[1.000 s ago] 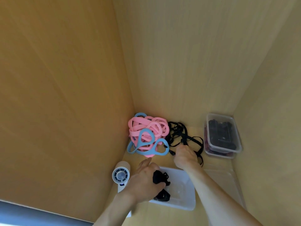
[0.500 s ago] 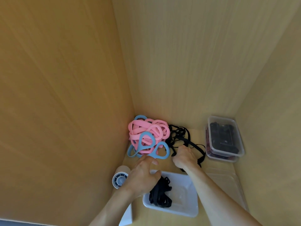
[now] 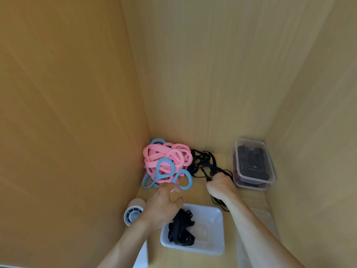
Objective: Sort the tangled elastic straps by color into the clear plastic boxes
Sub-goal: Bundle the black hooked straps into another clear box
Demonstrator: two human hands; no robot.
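Black straps [image 3: 180, 229], one bunch, lie in the nearest clear box [image 3: 212, 229], which sits just on the near side of both hands, between the two forearms. The left hand [image 3: 162, 207] hovers over that box's far left corner, fingers loosely spread and stretched forward, with nothing in them that I can see (the fingertips are blurred). Just left of this hand lies one white cylinder [image 3: 133, 213], its vaned end facing up.

The right hand [image 3: 221, 185] is closed round strands of the black tangle [image 3: 202, 161]. One strand runs back under its wrist, and the rest spreads on the shelf floor [image 3: 199, 192] just beyond its knuckles. Right of the right forearm lies one flat clear plastic piece [image 3: 258, 215]; whether it is a lid or a tray I cannot tell.

Just beyond the left fingertips sits the coloured heap in the far left corner. It is made of pink straps [image 3: 170, 157], too knotted to count, with blue straps [image 3: 164, 169] threaded through them; four blue loops show. The heap touches the black tangle on its right.

Beyond and to the right of the right hand stand two more clear boxes, stacked. The upper box [image 3: 269, 163] holds dark pieces and the lower box [image 3: 253, 187] shows dark red ones, which makes three boxes in all.
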